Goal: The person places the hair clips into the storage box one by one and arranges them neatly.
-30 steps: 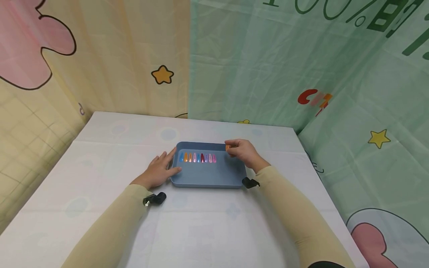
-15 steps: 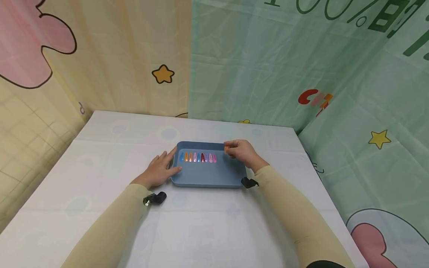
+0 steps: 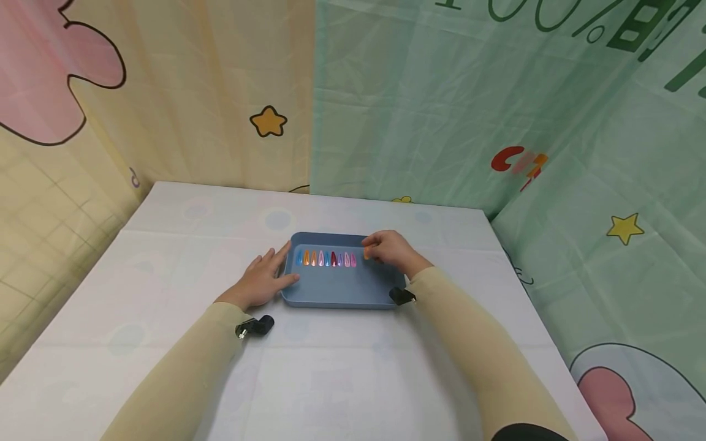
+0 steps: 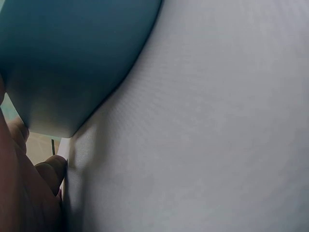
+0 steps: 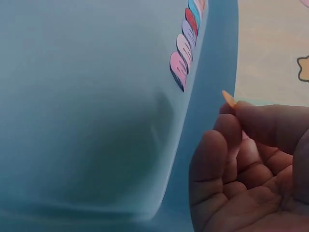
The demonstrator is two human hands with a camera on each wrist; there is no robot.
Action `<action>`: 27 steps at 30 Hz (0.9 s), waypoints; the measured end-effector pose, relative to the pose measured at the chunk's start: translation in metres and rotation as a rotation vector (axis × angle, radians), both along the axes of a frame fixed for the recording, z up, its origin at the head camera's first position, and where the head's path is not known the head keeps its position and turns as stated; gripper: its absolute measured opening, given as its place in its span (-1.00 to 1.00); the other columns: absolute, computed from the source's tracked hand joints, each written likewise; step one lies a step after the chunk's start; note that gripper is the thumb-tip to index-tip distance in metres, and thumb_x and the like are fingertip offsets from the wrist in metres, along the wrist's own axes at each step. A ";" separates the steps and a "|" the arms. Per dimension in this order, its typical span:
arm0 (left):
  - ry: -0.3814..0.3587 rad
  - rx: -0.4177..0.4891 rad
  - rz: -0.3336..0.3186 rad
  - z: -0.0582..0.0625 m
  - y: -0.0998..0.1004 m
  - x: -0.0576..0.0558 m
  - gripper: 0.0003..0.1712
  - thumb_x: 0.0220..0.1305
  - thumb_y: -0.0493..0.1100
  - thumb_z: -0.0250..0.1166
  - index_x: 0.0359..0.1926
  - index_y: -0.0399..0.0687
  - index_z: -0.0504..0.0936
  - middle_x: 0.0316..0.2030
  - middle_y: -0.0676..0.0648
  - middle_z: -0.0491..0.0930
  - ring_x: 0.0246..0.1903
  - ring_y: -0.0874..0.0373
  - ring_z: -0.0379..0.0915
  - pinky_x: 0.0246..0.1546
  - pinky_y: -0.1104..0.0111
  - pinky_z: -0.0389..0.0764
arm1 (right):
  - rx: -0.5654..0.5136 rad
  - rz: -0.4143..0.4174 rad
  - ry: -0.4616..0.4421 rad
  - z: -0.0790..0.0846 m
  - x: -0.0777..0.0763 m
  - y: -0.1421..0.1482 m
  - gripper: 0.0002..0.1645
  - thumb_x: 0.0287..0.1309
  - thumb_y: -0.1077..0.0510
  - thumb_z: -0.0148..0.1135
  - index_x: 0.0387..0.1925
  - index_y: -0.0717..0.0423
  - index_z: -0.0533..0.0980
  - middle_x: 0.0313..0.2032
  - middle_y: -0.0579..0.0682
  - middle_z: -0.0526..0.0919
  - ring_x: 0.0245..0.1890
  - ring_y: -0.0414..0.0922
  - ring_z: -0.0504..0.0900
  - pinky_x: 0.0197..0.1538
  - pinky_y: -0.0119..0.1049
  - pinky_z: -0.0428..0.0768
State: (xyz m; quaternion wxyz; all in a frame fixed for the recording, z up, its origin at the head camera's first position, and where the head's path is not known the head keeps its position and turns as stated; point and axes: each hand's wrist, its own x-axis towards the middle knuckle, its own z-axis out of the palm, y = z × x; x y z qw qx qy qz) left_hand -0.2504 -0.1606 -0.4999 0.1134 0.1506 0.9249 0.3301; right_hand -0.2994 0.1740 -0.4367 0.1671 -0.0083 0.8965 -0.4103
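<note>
A blue tray (image 3: 331, 291) lies on the table, with several snap hair clips (image 5: 178, 70) laid side by side in a row along its far side. They are blue, orange, pink, red and purple. My left hand (image 3: 259, 283) rests with spread fingers at the tray's left edge, thumb over the rim. Between thumb and forefinger, my right hand (image 3: 390, 250) pinches an orange snap hair clip (image 5: 228, 98) just right of the row's pink end. Only the tip of this clip shows in the right wrist view; the fingers cover the rest.
A white patterned cloth (image 3: 320, 367) covers the table on all sides of the tray. Printed curtains, yellow (image 3: 209, 92) and green (image 3: 419, 110), hang behind and beside the table.
My right hand has moved left with the orange hair clip, from near the tray's far right corner towards the row's end. My left hand stays in place.
</note>
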 end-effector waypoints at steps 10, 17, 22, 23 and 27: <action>0.002 -0.001 0.003 -0.002 0.000 -0.001 0.07 0.49 0.37 0.16 0.73 0.26 -0.23 0.69 -0.25 -0.09 0.69 -0.30 -0.35 0.67 -0.20 -0.38 | 0.069 0.021 0.004 -0.007 -0.004 -0.009 -0.68 0.30 0.29 0.30 0.07 0.22 0.66 -0.20 0.05 0.70 -0.40 -0.14 0.56 -0.35 -0.38 0.54; -0.003 -0.002 0.009 -0.002 0.000 -0.001 0.08 0.48 0.38 0.17 0.73 0.27 -0.23 0.70 -0.24 -0.09 0.69 -0.30 -0.35 0.67 -0.20 -0.38 | 0.093 0.012 -0.019 -0.013 -0.009 -0.009 -0.69 0.29 0.30 0.29 0.07 0.19 0.63 -0.14 0.08 0.70 -0.32 -0.11 0.59 -0.32 -0.36 0.58; -0.005 -0.005 0.009 -0.001 0.001 -0.001 0.09 0.47 0.39 0.16 0.73 0.27 -0.23 0.70 -0.23 -0.10 0.69 -0.29 -0.35 0.67 -0.19 -0.38 | 0.111 0.022 -0.044 -0.018 -0.012 -0.007 -0.69 0.29 0.29 0.29 0.06 0.19 0.64 -0.14 0.07 0.72 -0.28 -0.09 0.60 -0.28 -0.36 0.60; -0.005 -0.006 0.009 -0.001 0.001 -0.001 0.09 0.47 0.39 0.16 0.73 0.27 -0.23 0.70 -0.23 -0.10 0.69 -0.29 -0.35 0.67 -0.18 -0.38 | 0.113 0.025 -0.043 -0.018 -0.012 -0.007 -0.69 0.29 0.30 0.29 0.06 0.19 0.65 -0.14 0.07 0.72 -0.27 -0.09 0.60 -0.27 -0.36 0.60; -0.008 -0.007 0.012 -0.001 0.001 -0.001 0.09 0.47 0.39 0.17 0.73 0.27 -0.23 0.70 -0.24 -0.10 0.69 -0.30 -0.36 0.67 -0.19 -0.38 | 0.125 0.045 -0.018 -0.020 -0.011 -0.006 -0.68 0.27 0.30 0.31 0.06 0.19 0.68 -0.13 0.06 0.75 -0.27 -0.10 0.60 -0.27 -0.38 0.58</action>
